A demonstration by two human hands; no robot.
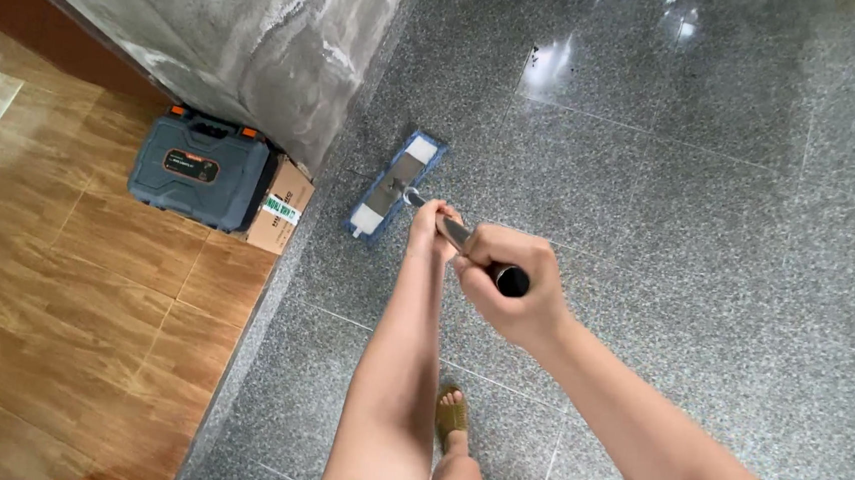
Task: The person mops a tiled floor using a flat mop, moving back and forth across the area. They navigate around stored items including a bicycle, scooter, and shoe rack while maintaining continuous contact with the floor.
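Gripping the mop handle (453, 231), the right hand (506, 288) clenched its black top end while the left hand (431, 223) grasped it lower down. The flat mop head (395, 185) lay on the grey floor (710, 220) — just beside the concrete wall (261, 38), with a tool case (202, 169) and a cardboard box (282, 219) against that wall's base.

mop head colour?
The mop head is blue-edged with white end patches and a grey centre plate, lying on speckled grey floor tiles. Head view.

Head view, steeply downward, near over grey floor (710, 220).
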